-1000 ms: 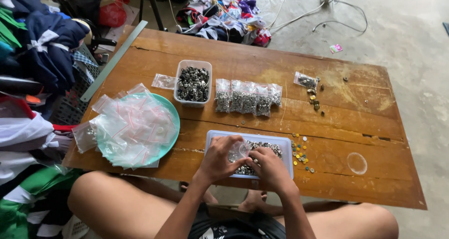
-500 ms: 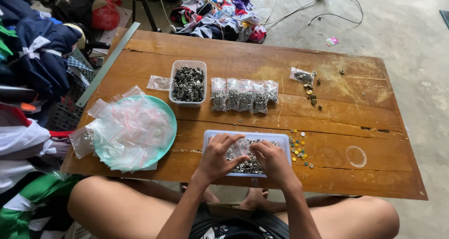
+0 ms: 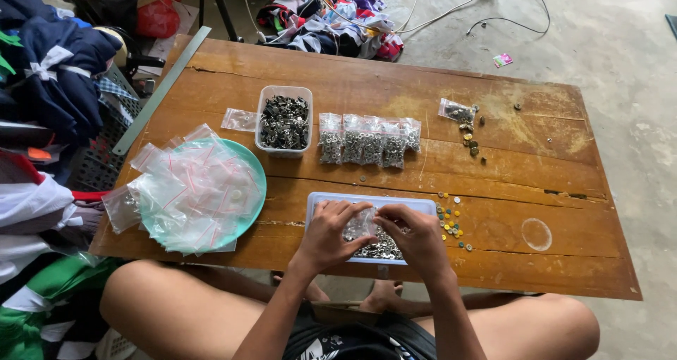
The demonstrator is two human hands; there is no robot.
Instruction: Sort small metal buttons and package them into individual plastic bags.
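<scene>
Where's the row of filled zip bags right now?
In the head view, the filled zip bags lie mid-table, just right of the clear tub of metal parts and beyond the blue tray under both hands.

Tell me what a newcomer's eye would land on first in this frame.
Probably the two hands, left hand and right hand, pinching a small clear bag over a shallow tray of metal bits at the wooden table's near edge. Next, the heap of empty clear bags on a teal plate at left, and the row of filled bags mid-table.
</scene>
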